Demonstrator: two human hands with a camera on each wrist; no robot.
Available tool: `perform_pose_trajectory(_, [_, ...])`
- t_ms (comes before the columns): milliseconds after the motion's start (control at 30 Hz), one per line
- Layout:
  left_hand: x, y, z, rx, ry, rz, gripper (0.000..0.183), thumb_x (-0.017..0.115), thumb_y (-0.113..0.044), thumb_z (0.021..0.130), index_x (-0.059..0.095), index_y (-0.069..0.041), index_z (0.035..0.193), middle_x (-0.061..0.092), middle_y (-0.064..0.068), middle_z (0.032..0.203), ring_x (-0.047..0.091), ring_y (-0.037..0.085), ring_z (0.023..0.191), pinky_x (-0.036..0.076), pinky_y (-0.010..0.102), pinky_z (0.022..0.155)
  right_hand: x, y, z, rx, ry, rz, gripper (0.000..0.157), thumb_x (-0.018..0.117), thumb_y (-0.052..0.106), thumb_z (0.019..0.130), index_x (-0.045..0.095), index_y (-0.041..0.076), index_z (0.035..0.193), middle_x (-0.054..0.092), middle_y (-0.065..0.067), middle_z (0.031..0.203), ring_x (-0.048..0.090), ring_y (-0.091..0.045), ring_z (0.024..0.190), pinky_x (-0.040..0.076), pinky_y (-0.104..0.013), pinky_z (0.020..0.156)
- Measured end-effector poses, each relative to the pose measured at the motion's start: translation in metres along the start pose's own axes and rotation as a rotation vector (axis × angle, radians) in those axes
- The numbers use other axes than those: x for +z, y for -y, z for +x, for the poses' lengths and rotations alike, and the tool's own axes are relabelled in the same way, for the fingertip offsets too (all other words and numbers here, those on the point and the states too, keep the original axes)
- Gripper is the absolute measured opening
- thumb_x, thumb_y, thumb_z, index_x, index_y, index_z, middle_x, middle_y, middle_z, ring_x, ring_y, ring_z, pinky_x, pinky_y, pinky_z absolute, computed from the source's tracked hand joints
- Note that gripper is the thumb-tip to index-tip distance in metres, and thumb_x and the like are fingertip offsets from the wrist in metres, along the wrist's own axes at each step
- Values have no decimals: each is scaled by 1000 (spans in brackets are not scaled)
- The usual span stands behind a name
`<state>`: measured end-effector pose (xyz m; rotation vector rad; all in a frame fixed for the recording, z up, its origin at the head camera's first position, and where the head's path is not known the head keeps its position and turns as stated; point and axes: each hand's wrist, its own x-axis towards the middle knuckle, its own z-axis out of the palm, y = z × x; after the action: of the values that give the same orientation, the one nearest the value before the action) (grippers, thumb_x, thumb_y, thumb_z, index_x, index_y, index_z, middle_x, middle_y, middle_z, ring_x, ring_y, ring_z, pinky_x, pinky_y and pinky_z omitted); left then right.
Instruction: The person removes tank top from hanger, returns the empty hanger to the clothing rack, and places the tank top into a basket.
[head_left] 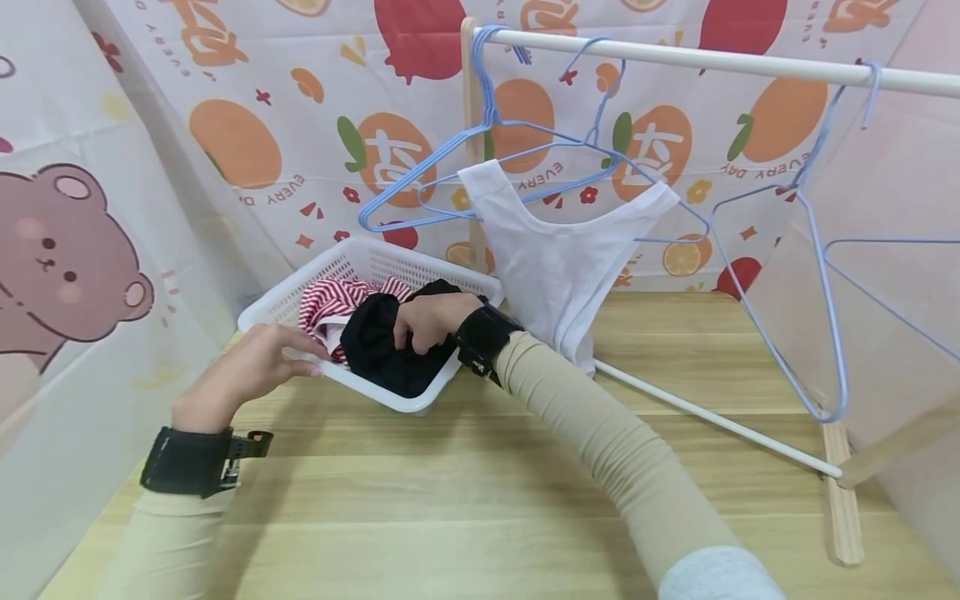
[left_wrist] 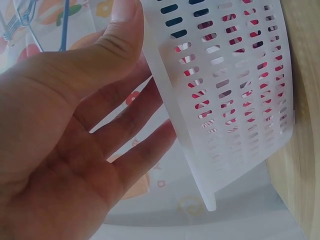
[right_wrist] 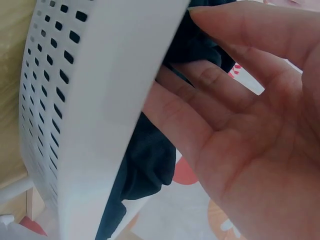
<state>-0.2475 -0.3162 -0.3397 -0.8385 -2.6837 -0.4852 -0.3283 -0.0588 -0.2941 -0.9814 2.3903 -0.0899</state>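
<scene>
black garment (head_left: pixel 375 348) in a white basket (head_left: pixel 406 403), "every day" on the backdrop (head_left: pixel 322 75)

the white basket stands near nine o'clock in the head view, on a wood-grain table (head_left: pixel 360 517); the left hand (head_left: pixel 258 360) is at the basket's eight o'clock, holding its rim lightly, fingers over the edge and thumb outside; the right hand (head_left: pixel 435 321), its arm coming in from four o'clock, reaches into the basket with bent fingers deep in the black garment; its fingertips are hidden by cloth and rim, so i cannot tell whether they are clamped on the fabric; the black garment lies towards the basket's four o'clock, against a red-and-white striped garment (head_left: pixel 326 304) at ten o'clock.

just beside the basket, between two and three o'clock, a white sleeveless top (head_left: pixel 543 250) hangs by its straps from a blue hanger below a white rail (head_left: pixel 705 57); more blue hangers (head_left: pixel 420 172) bunch at the rail's left end.

the readable print is small lettering (head_left: pixel 540 179), "every day", repeated among oranges and flowers; the white characters on the oranges are too tilted or covered to read surely; at nine o'clock a pink bear (head_left: pixel 67 258) decorates the side panel.
</scene>
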Motion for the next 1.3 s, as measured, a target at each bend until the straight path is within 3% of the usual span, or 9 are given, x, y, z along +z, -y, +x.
perform_pose_trajectory(433, [-2,-4,-2,-57,31,15,21,84,-10,66,77,-20,83,73,-6,84,64,9,83,49,23,74,2,2,1,3,11,-36,33,62,22,89,64,32,121,56,10,129,60,-9,94,52,-21,73])
perform_pose_trajectory(633, [-3,-5,-4,-97,61,2,20,84,-10,67,77,-17,84,74,-4,87,64,13,85,51,30,75,3,4,2,10,22,-37,34,60,18,89,64,33,119,56,10,126,60,-11,92,52,-22,74])
perform_pose_trajectory(867, [-2,-5,1,-53,40,12,21,84,-9,66,77,-18,84,74,-5,85,64,12,84,51,31,75,4,-1,-1,47,22,-50,38,52,10,93,65,33,120,59,8,122,58,-14,89,50,-24,73])
perform_pose_trajectory(1133, [-4,-8,1,-79,58,19,21,83,-8,67,77,-17,85,74,-2,87,65,17,87,51,33,76,8,0,-3,34,14,-71,38,49,10,95,64,32,123,59,9,121,55,-14,93,45,-22,70])
perform_pose_trajectory(1300, [-5,-9,-1,-109,83,1,20,82,-8,68,77,-16,86,74,0,88,65,19,88,51,39,77,12,3,-3,25,-10,-120,38,50,13,95,62,33,124,58,10,128,51,-12,102,44,-25,82])
